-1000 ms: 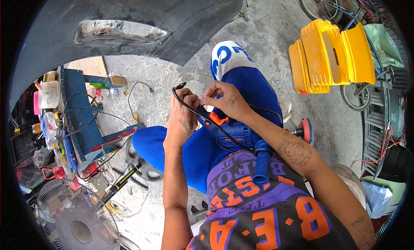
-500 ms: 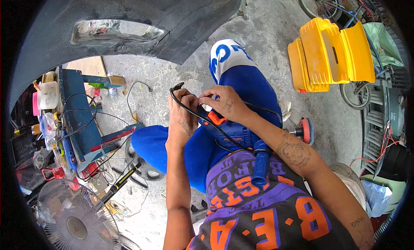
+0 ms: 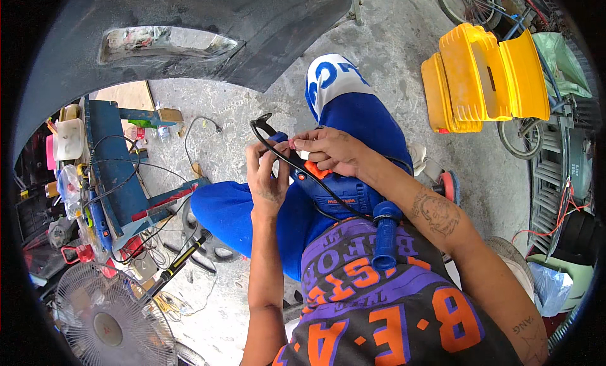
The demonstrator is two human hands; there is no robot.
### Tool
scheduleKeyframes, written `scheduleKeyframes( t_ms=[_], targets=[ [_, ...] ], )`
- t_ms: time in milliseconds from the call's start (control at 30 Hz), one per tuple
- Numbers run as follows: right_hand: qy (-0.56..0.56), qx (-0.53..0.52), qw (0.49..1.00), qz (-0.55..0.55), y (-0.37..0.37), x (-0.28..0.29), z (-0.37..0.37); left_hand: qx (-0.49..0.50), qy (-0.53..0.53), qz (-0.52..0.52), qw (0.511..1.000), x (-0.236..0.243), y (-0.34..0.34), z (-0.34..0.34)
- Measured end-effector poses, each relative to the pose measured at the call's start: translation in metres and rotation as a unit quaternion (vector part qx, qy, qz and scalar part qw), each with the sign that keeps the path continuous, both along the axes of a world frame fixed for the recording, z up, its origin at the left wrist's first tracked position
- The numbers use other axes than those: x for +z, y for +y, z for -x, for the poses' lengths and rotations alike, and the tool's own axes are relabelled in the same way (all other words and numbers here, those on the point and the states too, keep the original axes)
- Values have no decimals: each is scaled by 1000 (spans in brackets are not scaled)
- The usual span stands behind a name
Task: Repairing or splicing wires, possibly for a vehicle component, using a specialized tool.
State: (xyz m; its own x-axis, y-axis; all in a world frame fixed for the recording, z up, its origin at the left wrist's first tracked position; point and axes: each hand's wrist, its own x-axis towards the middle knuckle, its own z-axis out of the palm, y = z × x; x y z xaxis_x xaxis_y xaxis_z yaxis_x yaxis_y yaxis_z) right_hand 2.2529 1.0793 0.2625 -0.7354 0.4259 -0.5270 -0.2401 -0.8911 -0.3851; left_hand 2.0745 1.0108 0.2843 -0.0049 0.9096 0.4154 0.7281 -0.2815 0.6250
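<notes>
Across my lap lies a blue electric polisher (image 3: 341,195) with an orange switch. Its blue side handle (image 3: 384,245) points toward my shirt, and its round red-edged pad (image 3: 449,188) sticks out beyond my right forearm. My left hand (image 3: 267,178) is closed, its fingers bent about the end of the polisher's rear handle. Fingertips of my right hand (image 3: 331,150) pinch a tiny reddish piece (image 3: 292,143), too small to name, right by the left fingertips. A black power cord (image 3: 320,184) loops over the left hand and along the tool.
A dark car panel (image 3: 252,50) with an oblong opening fills the upper left. Left of my knee stand a blue metal stand (image 3: 108,138) and a fan (image 3: 107,328). Stacked yellow plastic pieces (image 3: 470,82) are at the upper right, near bicycle wheels (image 3: 521,142).
My right fingers have shifted slightly, and the reddish piece now shows between their tips. My left hand has turned a little and dropped lower on the handle. The polisher has barely moved.
</notes>
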Motion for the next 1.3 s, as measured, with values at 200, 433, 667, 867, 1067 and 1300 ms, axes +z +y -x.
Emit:
scheduleKeyframes(
  t_ms=[200, 433, 667, 867, 1067, 1300],
  targets=[
    [34, -1, 999, 23, -1, -6, 1, 22, -33, 8, 999, -2, -4, 0],
    [-26, 4, 999, -43, -3, -4, 2, -12, -19, -24, 999, -4, 0, 4],
    [-329, -46, 816, -473, -7, -11, 6, 67, -89, 82, 990, 6, -12, 8],
    [-338, -60, 804, -485, -4, -16, 5, 105, -259, 96, 955, -3, -13, 1],
    [-325, -65, 795, -509, -4, -19, 8, 161, -385, 96, 904, -21, -25, 4],
    [-274, -27, 785, -556, -5, -7, 9, 50, -525, 300, 795, -50, -18, -2]
  ],
)
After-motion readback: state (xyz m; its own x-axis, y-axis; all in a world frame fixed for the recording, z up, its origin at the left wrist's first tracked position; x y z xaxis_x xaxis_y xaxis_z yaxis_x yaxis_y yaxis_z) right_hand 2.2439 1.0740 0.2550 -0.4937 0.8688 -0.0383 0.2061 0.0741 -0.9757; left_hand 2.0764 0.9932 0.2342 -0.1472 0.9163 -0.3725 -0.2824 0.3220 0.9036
